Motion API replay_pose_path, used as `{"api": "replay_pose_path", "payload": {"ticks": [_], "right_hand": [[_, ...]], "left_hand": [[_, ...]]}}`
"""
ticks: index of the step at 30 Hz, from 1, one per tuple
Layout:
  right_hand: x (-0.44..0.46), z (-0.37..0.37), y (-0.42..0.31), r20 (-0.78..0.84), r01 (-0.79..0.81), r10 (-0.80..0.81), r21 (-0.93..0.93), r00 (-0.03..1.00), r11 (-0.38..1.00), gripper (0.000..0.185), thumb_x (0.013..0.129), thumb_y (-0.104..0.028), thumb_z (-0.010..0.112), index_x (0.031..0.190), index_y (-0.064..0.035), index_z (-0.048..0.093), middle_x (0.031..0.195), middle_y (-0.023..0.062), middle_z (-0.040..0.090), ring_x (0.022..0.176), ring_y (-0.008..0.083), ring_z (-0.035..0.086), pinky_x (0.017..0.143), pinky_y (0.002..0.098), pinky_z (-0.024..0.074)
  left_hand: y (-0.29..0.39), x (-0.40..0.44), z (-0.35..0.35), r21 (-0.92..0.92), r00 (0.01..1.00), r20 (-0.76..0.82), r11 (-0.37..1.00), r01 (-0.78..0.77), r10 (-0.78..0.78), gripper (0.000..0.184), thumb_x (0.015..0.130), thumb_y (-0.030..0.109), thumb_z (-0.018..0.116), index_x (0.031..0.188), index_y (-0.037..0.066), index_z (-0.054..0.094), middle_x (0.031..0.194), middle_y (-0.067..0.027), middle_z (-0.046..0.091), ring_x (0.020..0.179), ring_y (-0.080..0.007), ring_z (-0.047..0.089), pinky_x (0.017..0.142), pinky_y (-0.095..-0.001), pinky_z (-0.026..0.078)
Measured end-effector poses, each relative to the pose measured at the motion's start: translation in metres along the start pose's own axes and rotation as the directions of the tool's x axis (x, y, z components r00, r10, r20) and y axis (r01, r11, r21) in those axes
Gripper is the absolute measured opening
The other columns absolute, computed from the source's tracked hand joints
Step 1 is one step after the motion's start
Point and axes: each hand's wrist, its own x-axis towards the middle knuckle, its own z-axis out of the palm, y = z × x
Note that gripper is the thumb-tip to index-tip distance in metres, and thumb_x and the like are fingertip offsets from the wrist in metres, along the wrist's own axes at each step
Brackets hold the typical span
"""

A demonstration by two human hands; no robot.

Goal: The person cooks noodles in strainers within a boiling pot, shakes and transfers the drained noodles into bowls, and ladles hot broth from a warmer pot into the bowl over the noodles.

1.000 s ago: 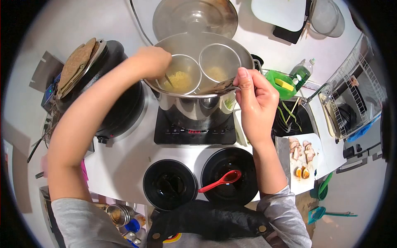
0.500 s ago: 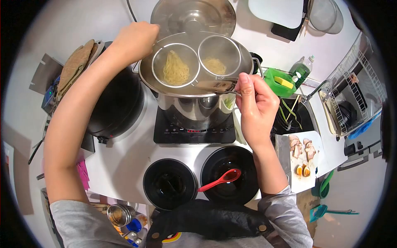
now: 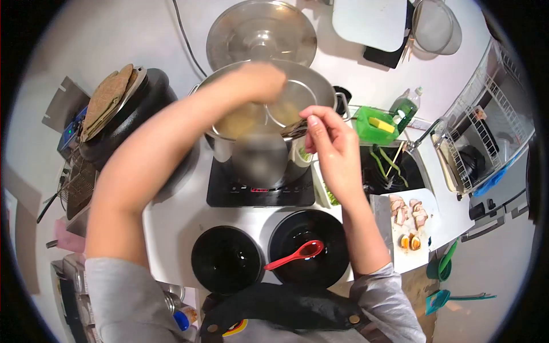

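My right hand [image 3: 331,137] is closed around the handle of a noodle strainer [image 3: 296,129] at the front right of a big steel pot [image 3: 326,80]. Two round wire baskets hang in the pot. The right basket [image 3: 306,86] and the left one hold pale noodles [image 3: 239,121], blurred by steam. My left hand [image 3: 262,82] is above the pot, near the right basket. Motion smears its fingers, and my forearm covers part of the left basket. The pot stands on a black induction cooker [image 3: 229,191].
Two black bowls [image 3: 220,263] stand in front, a red spoon [image 3: 294,254] lying across the right one. Sliced meat and egg halves sit on a white board [image 3: 409,257]. A steel lid [image 3: 260,34] lies behind the pot; a green sponge holder [image 3: 374,126] is beside the sink.
My left hand has moved right, from the pot's left rim to over the baskets. My right hand still grips the strainer handle. The whole view has shifted slightly.
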Motion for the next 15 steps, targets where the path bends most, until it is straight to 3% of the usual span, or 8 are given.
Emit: {"api": "replay_pose_path", "payload": {"ticks": [3, 6, 9, 12, 15], "right_hand": [[0.000, -0.005, 0.001, 0.029, -0.022, 0.021, 0.033, 0.999, 0.999, 0.016, 0.094, -0.014, 0.049, 0.099, -0.0017, 0.057, 0.065, -0.0021, 0.048, 0.061, 0.0050, 0.044, 0.056, 0.0204, 0.0379], [0.002, -0.009, 0.005, 0.041, -0.014, 0.014, 0.007, 0.999, 1.000, 0.015, 0.094, -0.014, 0.049, 0.098, -0.0019, 0.057, 0.064, -0.0016, 0.047, 0.059, 0.0049, 0.043, 0.054, 0.0206, 0.0370], [0.002, -0.009, 0.006, 0.042, 0.002, -0.002, -0.015, 0.999, 1.000, 0.016, 0.094, -0.015, 0.048, 0.098, -0.0019, 0.057, 0.064, -0.0013, 0.047, 0.059, 0.0050, 0.044, 0.054, 0.0207, 0.0375], [0.001, -0.009, 0.006, 0.038, 0.013, -0.012, -0.022, 0.999, 1.000, 0.017, 0.094, -0.015, 0.048, 0.100, -0.0022, 0.057, 0.066, -0.0013, 0.049, 0.061, 0.0052, 0.045, 0.056, 0.0207, 0.0387], [0.001, -0.013, 0.013, 0.075, 0.051, -0.048, -0.033, 0.996, 0.998, 0.020, 0.094, -0.015, 0.048, 0.106, -0.0021, 0.057, 0.070, -0.0009, 0.051, 0.066, 0.0059, 0.048, 0.061, 0.0212, 0.0407]], "left_hand": [[0.002, 0.038, 0.040, 0.220, 0.998, -0.044, 0.975, -0.035, 0.045, 0.019, 0.076, 0.014, 0.055, 0.085, 0.003, 0.067, 0.086, -0.0172, 0.066, 0.083, -0.0325, 0.065, 0.070, -0.0424, 0.052], [0.016, 0.050, 0.023, 0.175, 0.984, -0.164, 0.984, -0.044, 0.073, 0.016, 0.075, 0.012, 0.057, 0.080, 0.001, 0.067, 0.084, -0.0184, 0.066, 0.079, -0.0320, 0.066, 0.066, -0.0409, 0.053], [0.032, 0.034, 0.017, 0.135, 0.990, -0.060, 0.984, -0.116, 0.125, 0.015, 0.073, 0.012, 0.059, 0.081, 0.003, 0.068, 0.085, -0.0178, 0.066, 0.080, -0.0317, 0.066, 0.067, -0.0399, 0.053], [0.016, 0.029, 0.018, 0.195, 0.998, -0.008, 0.979, -0.053, 0.055, 0.015, 0.072, 0.012, 0.060, 0.081, 0.002, 0.068, 0.084, -0.0178, 0.066, 0.080, -0.0314, 0.066, 0.066, -0.0400, 0.053], [0.011, 0.014, 0.017, 0.176, 0.969, -0.238, 0.984, -0.015, 0.057, 0.013, 0.071, 0.008, 0.059, 0.078, 0.002, 0.068, 0.083, -0.0183, 0.066, 0.079, -0.0318, 0.066, 0.065, -0.0419, 0.053]]}}
